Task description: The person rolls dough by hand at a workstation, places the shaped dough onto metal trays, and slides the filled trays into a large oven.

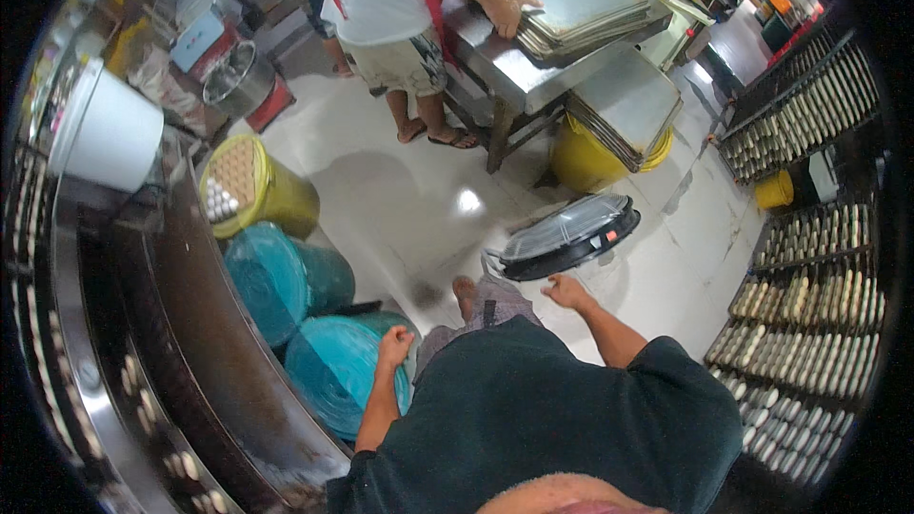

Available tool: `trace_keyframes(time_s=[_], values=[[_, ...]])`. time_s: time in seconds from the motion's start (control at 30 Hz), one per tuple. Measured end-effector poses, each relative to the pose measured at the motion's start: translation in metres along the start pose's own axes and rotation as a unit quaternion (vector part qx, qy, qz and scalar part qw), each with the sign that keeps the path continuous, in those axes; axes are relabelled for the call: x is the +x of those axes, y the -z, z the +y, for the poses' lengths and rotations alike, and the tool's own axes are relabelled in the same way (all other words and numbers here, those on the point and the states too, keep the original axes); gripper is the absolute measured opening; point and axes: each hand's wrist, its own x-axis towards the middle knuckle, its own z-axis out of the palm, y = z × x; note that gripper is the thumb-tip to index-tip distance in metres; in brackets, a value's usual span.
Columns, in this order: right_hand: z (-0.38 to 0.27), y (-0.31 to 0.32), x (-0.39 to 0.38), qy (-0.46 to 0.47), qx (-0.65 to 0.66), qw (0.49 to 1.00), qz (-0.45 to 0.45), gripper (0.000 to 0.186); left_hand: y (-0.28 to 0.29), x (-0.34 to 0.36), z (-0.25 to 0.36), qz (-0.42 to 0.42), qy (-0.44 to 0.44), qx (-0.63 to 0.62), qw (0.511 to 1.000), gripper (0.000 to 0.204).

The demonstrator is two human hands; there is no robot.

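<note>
Pale glossy tiled floor [400, 205] fills mid-frame, workroom crowded all round. Main risk: a step or swing knocks the round black-rimmed drum-shaped object [562, 240], maybe a floor fan, at centre, just beyond the right hand [568, 291]; cramped space would cause it. Right fingers half spread, seemingly empty. Left hand [395, 346] loosely curled, nothing visible held; can't tell if touching the turquoise round lidded barrel [333, 376], lower left. Slanted grey metal tray stack [628, 100], upper right, could slide if bumped. Dark metal racks [814, 260] line right edge.
</note>
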Motion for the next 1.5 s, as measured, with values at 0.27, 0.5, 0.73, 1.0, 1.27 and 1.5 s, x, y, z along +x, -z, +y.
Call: trace_keyframes(time_s=[0.27,0.5,0.73,1.0,1.27,1.5], values=[[-0.189,0.152,0.12,0.033,0.143,0.968,0.203,0.06,0.11,0.128,0.008,-0.111,0.035,0.092,0.989,0.023],[-0.259,0.175,0.164,-0.036,0.148,0.941,0.303,0.063,0.186,0.388,0.072,-0.032,-0.055,0.093,0.994,0.04],[-0.285,0.258,0.174,-0.151,0.231,0.861,0.427,0.068,0.24,0.485,0.304,-0.064,-0.297,0.083,0.949,0.038],[-0.181,0.414,0.256,-0.105,0.355,0.705,0.604,0.071,0.152,0.452,0.55,-0.142,-0.518,-0.008,0.843,0.031],[-0.149,0.563,0.359,-0.058,0.468,0.714,0.517,0.09,0.052,0.505,0.717,-0.371,-0.223,-0.203,0.878,0.079],[-0.16,0.586,0.374,-0.03,0.537,0.71,0.454,0.076,-0.01,0.525,0.784,-0.406,-0.075,-0.289,0.864,0.092]])
